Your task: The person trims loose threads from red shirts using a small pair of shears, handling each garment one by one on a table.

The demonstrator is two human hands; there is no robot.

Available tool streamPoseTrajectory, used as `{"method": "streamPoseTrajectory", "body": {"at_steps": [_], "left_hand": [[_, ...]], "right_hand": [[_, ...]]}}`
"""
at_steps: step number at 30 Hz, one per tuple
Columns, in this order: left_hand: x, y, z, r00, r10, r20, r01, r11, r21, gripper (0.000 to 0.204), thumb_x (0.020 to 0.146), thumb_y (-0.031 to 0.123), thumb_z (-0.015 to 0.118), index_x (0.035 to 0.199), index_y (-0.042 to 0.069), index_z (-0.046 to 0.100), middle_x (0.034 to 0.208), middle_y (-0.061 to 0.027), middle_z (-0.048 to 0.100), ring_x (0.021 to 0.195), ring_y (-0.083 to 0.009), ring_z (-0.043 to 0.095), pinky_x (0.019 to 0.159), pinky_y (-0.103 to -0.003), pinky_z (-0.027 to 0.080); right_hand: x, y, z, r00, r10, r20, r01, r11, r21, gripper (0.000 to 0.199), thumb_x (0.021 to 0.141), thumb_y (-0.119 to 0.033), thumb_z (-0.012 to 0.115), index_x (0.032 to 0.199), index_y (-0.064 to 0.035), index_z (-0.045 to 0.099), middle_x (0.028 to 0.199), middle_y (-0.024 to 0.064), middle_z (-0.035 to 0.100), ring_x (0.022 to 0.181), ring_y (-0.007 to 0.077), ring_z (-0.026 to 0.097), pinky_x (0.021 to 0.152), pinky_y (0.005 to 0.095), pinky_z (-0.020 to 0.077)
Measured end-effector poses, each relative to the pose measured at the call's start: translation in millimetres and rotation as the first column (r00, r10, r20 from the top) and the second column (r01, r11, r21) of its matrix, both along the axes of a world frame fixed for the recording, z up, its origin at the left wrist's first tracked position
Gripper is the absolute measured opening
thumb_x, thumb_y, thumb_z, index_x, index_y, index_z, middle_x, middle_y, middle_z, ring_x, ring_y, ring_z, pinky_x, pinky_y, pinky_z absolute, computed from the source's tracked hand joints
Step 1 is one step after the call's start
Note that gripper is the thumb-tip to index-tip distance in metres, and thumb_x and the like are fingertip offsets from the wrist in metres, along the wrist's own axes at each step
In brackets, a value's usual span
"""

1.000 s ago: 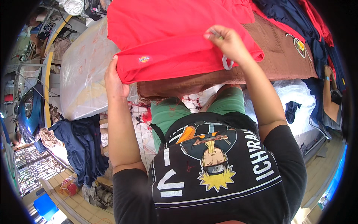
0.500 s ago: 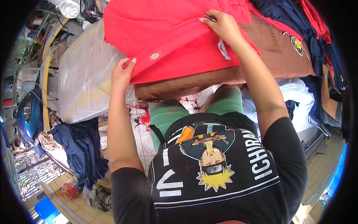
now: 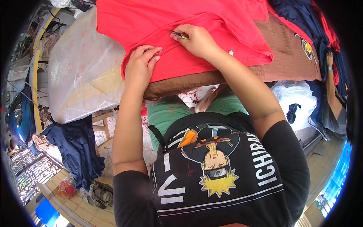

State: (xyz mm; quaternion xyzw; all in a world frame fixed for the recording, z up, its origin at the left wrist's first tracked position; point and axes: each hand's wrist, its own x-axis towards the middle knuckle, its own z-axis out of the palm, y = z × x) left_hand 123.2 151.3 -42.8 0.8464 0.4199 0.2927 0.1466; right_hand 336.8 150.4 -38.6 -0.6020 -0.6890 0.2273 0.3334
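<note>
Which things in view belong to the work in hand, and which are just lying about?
In use:
red garment, under the left hand
small tool, in the right hand
brown cloth, beneath the garment

Apparently lying about:
navy cloth, lower left
white plastic, right
coiled cord, upper right

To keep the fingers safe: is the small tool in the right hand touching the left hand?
Apart: the head view shows red cloth between the small tool in the right hand and the left hand.
</note>
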Motion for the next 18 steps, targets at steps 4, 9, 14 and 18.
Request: {"method": "streamPoseTrajectory", "body": {"at_steps": [4, 9, 14, 18], "left_hand": [[5, -2, 1, 0.998, 0.049, 0.033, -0.047, 0.997, -0.069, 0.017, 0.080, 0.010, 0.071, 0.097, 0.009, 0.072, 0.102, -0.0072, 0.064, 0.091, -0.0216, 0.063, 0.079, -0.030, 0.050], [-6, -8, -2, 0.983, 0.014, 0.183, 0.010, 0.992, -0.127, 0.008, 0.078, 0.011, 0.072, 0.084, 0.006, 0.070, 0.102, -0.0060, 0.065, 0.091, -0.0225, 0.062, 0.079, -0.032, 0.049], [-53, -10, 40, 0.828, -0.279, 0.487, 0.489, 0.784, -0.382, 0.016, 0.085, 0.016, 0.065, 0.080, 0.001, 0.067, 0.095, -0.0107, 0.063, 0.091, -0.0214, 0.061, 0.084, -0.036, 0.046], [-73, -13, 36, 0.722, 0.005, 0.692, 0.414, 0.799, -0.437, 0.019, 0.089, 0.019, 0.064, 0.085, 0.000, 0.067, 0.095, -0.0106, 0.064, 0.091, -0.0191, 0.061, 0.085, -0.035, 0.048]], "right_hand": [[3, 0, -2, 1.000, -0.003, -0.021, 0.003, 1.000, -0.016, 0.021, 0.088, -0.017, 0.066, 0.103, -0.0036, 0.067, 0.096, 0.0126, 0.069, 0.089, 0.0239, 0.066, 0.081, 0.0332, 0.0501], [1, 0, 0, 0.999, -0.009, -0.037, 0.007, 0.999, -0.053, 0.021, 0.088, -0.017, 0.065, 0.104, -0.0032, 0.067, 0.097, 0.0117, 0.069, 0.089, 0.0229, 0.066, 0.082, 0.0325, 0.0500], [5, -2, 0, 0.998, -0.011, -0.069, 0.006, 0.997, -0.072, 0.020, 0.088, -0.016, 0.065, 0.104, -0.0037, 0.067, 0.098, 0.0121, 0.069, 0.090, 0.0211, 0.066, 0.083, 0.0319, 0.0501], [5, -2, -1, 0.995, 0.003, -0.095, -0.011, 0.997, -0.079, 0.025, 0.088, -0.017, 0.067, 0.108, -0.0034, 0.065, 0.097, 0.0115, 0.069, 0.089, 0.0196, 0.066, 0.081, 0.0319, 0.0505]]}}
